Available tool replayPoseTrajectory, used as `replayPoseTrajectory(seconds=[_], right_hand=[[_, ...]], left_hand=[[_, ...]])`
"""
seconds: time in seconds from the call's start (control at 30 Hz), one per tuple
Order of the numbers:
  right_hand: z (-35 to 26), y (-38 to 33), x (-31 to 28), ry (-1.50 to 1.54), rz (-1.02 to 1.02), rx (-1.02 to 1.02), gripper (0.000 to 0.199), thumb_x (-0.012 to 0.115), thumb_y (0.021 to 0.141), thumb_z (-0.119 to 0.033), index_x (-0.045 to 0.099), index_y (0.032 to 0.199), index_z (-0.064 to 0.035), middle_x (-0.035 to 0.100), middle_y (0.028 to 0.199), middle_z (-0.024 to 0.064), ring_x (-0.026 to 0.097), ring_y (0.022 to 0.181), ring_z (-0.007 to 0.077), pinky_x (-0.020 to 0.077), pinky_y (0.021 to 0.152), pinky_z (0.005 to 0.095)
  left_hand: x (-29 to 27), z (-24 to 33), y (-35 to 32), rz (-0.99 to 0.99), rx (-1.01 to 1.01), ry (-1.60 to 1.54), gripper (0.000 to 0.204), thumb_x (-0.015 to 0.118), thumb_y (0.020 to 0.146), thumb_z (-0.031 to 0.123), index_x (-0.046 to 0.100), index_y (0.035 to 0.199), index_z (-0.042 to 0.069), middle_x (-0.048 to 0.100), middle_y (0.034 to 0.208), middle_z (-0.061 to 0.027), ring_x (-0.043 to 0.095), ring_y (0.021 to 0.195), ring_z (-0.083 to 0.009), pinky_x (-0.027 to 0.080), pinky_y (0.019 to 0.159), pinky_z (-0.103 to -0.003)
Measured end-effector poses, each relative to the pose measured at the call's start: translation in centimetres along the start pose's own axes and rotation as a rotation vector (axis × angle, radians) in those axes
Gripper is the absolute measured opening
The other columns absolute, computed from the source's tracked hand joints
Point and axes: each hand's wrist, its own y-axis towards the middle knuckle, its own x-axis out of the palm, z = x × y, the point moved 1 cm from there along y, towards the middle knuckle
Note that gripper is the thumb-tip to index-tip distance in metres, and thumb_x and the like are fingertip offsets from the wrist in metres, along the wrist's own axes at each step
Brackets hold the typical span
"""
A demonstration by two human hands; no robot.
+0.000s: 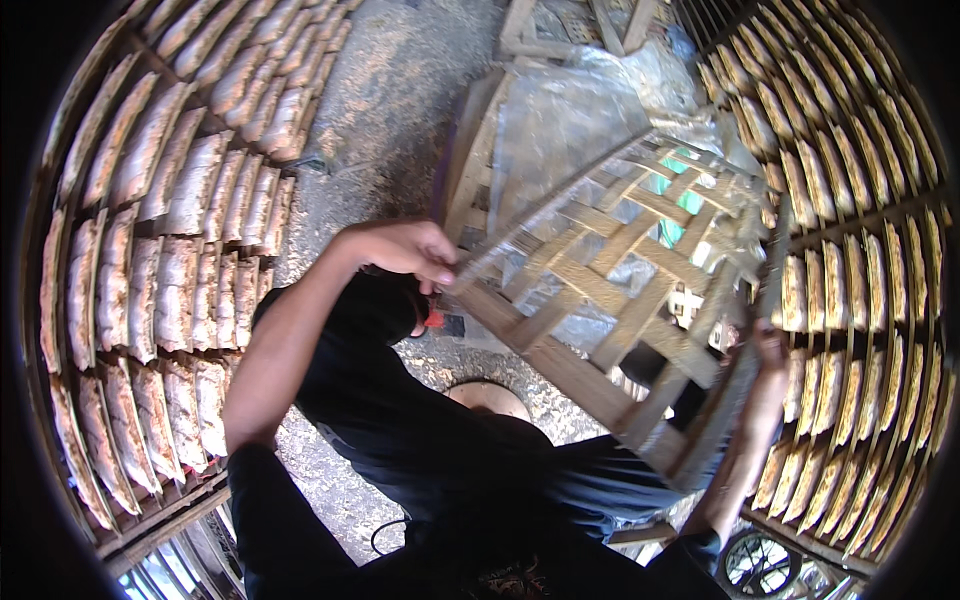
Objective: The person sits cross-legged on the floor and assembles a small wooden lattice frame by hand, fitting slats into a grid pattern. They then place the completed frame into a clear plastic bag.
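Brown woven-slat lattice panel in wooden frame (605, 260), tilted, held raised above black-trousered lap (400, 385). Small reddish print (510, 582) on black short-sleeved shirt (285, 525), too dim to read. Left hand (405, 250): wrist bent, fingers curled, nearly closed, pinching panel's left corner. Right hand (768, 360): blurred, against panel's right edge, forearm angled upward; cannot tell how far fingers close.

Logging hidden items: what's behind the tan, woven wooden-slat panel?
Through gaps in the woven wooden-slat panel, cloudy translucent plastic sheeting and a bright green thing show. The panel covers the rest, hiding the green thing's full shape.
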Motion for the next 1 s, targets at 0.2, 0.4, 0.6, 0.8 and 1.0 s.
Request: replayPoseTrajectory(seconds=[0.2, 0.4, 0.6, 0.8, 1.0], right_hand=[[-9.6, 5.8, 0.5, -0.21, -0.061, -0.332, 0.032, 0.056, 0.088, -0.029, 0.065, 0.094, 0.0006, 0.06, 0.067, 0.007, 0.057, 0.056, 0.0144, 0.043, 0.051, 0.0277], [-13.7, -0.3, 8.5, -0.578, -0.097, -0.882, 0.022, 0.06, 0.088, -0.017, 0.061, 0.083, 0.0042, 0.062, 0.078, 0.0229, 0.058, 0.075, 0.0382, 0.0419, 0.068, 0.0502], [-12.2, -2.8, 13.7, -0.698, -0.356, -0.796, 0.018, 0.062, 0.082, -0.011, 0.067, 0.079, 0.0066, 0.065, 0.069, 0.0252, 0.069, 0.069, 0.0374, 0.0573, 0.06, 0.0396], [-12.1, -5.5, 18.2, -0.716, -0.343, -0.816, 0.021, 0.062, 0.084, -0.017, 0.071, 0.084, 0.0014, 0.068, 0.074, 0.022, 0.071, 0.075, 0.035, 0.0583, 0.064, 0.0377], [-10.3, -6.1, 19.9, -0.513, -0.524, -0.833, 0.024, 0.056, 0.091, -0.021, 0.069, 0.086, -0.0016, 0.064, 0.064, 0.0221, 0.068, 0.064, 0.0364, 0.056, 0.062, 0.0436]], left_hand=[[0.7, 6.4, 1.4, 0.479, 0.257, -0.208, 0.056, 0.054, 0.098, 0.037, 0.039, 0.141, 0.004, 0.059, 0.125, -0.0143, 0.058, 0.111, -0.0212, 0.05, 0.093, -0.036], [3.6, 12.9, 4.6, 0.413, 0.569, -0.558, 0.103, 0.024, 0.086, 0.08, 0.001, 0.153, 0.004, 0.023, 0.154, -0.0206, 0.028, 0.14, -0.0366, 0.028, 0.11, -0.058], [3.9, 12.3, 7.0, 0.416, 0.707, -1.039, 0.1, 0.036, 0.079, 0.086, 0.031, 0.143, 0.011, 0.054, 0.121, -0.0109, 0.05, 0.115, -0.0241, 0.034, 0.1, -0.051], [2.7, 9.7, 3.5, 0.573, 0.678, -1.196, 0.091, 0.028, 0.087, 0.078, 0.044, 0.138, 0.004, 0.05, 0.138, -0.0155, 0.044, 0.131, -0.0281, 0.029, 0.112, -0.044], [0.9, 5.7, 0.5, 0.794, 0.554, -1.018, 0.087, 0.036, 0.089, 0.073, 0.042, 0.139, 0.003, 0.054, 0.132, -0.0186, 0.05, 0.123, -0.0304, 0.035, 0.108, -0.047]])
